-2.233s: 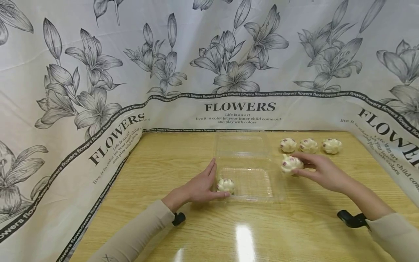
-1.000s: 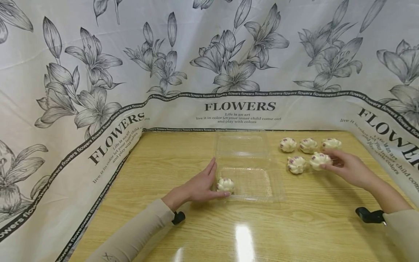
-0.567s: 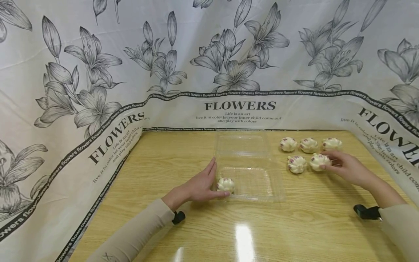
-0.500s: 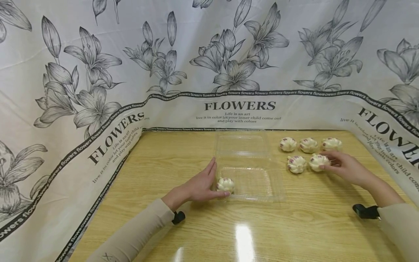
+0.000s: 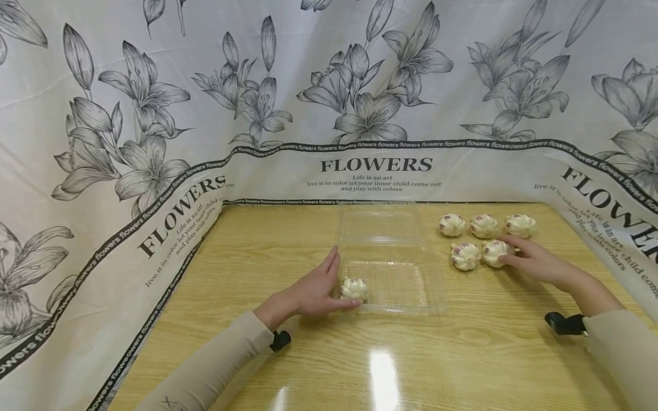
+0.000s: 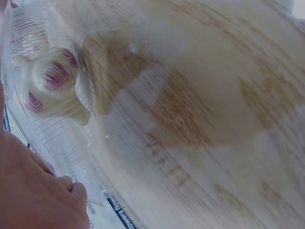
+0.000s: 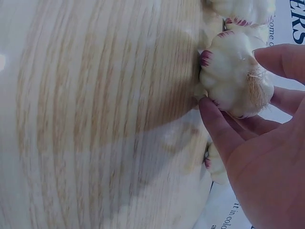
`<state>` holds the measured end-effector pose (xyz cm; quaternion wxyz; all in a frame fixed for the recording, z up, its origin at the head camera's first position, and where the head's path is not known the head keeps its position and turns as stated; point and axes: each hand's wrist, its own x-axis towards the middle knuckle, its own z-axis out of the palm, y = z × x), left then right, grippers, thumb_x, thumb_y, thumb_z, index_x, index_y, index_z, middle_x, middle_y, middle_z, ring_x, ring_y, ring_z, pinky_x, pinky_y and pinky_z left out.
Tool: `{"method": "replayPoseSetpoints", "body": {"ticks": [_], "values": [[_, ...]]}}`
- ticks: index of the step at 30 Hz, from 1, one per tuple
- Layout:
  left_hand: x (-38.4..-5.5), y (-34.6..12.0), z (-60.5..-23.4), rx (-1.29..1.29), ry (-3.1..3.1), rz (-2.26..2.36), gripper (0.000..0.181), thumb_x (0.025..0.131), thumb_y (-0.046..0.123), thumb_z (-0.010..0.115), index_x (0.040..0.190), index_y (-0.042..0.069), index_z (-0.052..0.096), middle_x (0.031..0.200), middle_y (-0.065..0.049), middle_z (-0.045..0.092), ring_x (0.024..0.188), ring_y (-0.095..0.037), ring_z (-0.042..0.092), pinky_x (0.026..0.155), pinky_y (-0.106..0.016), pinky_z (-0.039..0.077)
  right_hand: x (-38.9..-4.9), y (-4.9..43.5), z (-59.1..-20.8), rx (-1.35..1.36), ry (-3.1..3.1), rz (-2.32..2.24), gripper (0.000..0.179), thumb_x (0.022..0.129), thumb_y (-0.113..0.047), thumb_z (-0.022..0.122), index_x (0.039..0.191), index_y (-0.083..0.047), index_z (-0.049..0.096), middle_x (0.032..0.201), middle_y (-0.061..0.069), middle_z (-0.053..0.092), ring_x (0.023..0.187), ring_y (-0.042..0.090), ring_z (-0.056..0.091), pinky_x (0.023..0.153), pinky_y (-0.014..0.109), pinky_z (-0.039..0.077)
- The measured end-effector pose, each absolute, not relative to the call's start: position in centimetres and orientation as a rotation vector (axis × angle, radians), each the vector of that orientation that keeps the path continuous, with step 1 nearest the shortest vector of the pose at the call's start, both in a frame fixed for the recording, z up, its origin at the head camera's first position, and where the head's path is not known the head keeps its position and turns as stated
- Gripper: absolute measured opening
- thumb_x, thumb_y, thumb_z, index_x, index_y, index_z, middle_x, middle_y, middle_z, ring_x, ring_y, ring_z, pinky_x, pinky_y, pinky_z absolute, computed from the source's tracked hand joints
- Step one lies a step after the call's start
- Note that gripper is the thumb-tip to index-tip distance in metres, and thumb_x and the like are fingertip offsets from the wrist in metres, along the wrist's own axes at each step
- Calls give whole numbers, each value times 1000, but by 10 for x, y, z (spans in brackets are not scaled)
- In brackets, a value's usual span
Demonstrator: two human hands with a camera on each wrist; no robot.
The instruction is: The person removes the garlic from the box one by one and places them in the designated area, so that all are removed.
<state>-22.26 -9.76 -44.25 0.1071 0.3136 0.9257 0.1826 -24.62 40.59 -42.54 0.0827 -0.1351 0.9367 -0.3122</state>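
Note:
In the head view, a hinged clear plastic box (image 5: pixel 396 285) lies with its lid laid back. One garlic bulb (image 5: pixel 354 290) sits in its front left corner. My left hand (image 5: pixel 313 291) rests against the box's left side, fingers straight, thumb over the front rim. My right hand (image 5: pixel 534 261) holds a white garlic bulb (image 7: pixel 236 71) with purple streaks, thumb on one side and fingers on the other, its roots facing the palm. Just left of it lies another garlic bulb (image 5: pixel 465 256) on the table.
Behind the held bulb, a row of three garlic bulbs (image 5: pixel 484 226) stands near the table's back edge. The box's lid (image 5: pixel 380 224) reaches toward the floral cloth (image 5: pixel 377 171) that walls in the wooden table (image 5: pixel 288 365).
The bulb my right hand held beside the box 2.2 s ago now rests on the table. The hand grips another bulb farther right, which has shifted slightly left. My left hand stays put.

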Motion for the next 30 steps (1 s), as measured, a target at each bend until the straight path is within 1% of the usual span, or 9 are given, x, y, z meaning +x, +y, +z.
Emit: {"method": "replayPoseSetpoints", "body": {"ticks": [2, 3, 9, 14, 20, 26, 30], "values": [[-222, -97, -442, 920, 2726, 536, 123, 89, 81, 51, 161, 1, -9, 169, -12, -21, 155, -32, 17, 124, -37, 25, -246, 404, -424, -391, 2775, -943, 60, 109, -17, 49, 151, 17, 26, 150, 51, 18, 128, 68, 33, 101, 75, 36], [-222, -97, -442, 916, 2724, 538, 123, 89, 81, 52, 161, 1, -9, 168, -11, -21, 155, -32, 17, 124, -37, 25, -246, 404, -423, -390, 2769, -946, 59, 109, -16, 49, 151, 18, 25, 150, 51, 17, 128, 69, 32, 101, 76, 35], [-221, -97, -442, 914, 2723, 535, 124, 89, 80, 52, 161, 1, -9, 169, -13, -19, 155, -32, 17, 124, -37, 25, -245, 403, -422, -366, 2767, -931, 58, 109, -14, 46, 152, 18, 25, 150, 51, 18, 130, 70, 29, 101, 77, 34], [-221, -97, -441, 923, 2723, 539, 124, 89, 80, 53, 161, 1, -9, 169, -15, -19, 155, -33, 18, 124, -37, 25, -245, 403, -420, -333, 2784, -895, 57, 109, -16, 45, 151, 18, 26, 150, 52, 18, 130, 70, 29, 100, 77, 35], [-222, -97, -440, 921, 2720, 540, 123, 89, 78, 55, 161, 1, -9, 169, -16, -18, 155, -34, 18, 124, -37, 25, -246, 404, -419, -315, 2785, -890, 58, 109, -16, 46, 151, 18, 27, 150, 51, 19, 129, 69, 31, 100, 76, 36], [-222, -97, -440, 924, 2713, 542, 123, 90, 78, 54, 161, 0, -8, 170, -19, -15, 154, -35, 21, 123, -38, 27, -247, 405, -421, -318, 2793, -887, 58, 107, -16, 47, 150, 19, 28, 149, 51, 22, 129, 69, 32, 100, 76, 36], [-222, -97, -439, 929, 2715, 535, 123, 89, 79, 53, 161, 0, -8, 170, -19, -14, 154, -35, 20, 124, -38, 26, -248, 406, -421, -285, 2787, -879, 61, 108, -18, 46, 151, 19, 25, 149, 51, 22, 130, 69, 31, 101, 76, 35]]}}
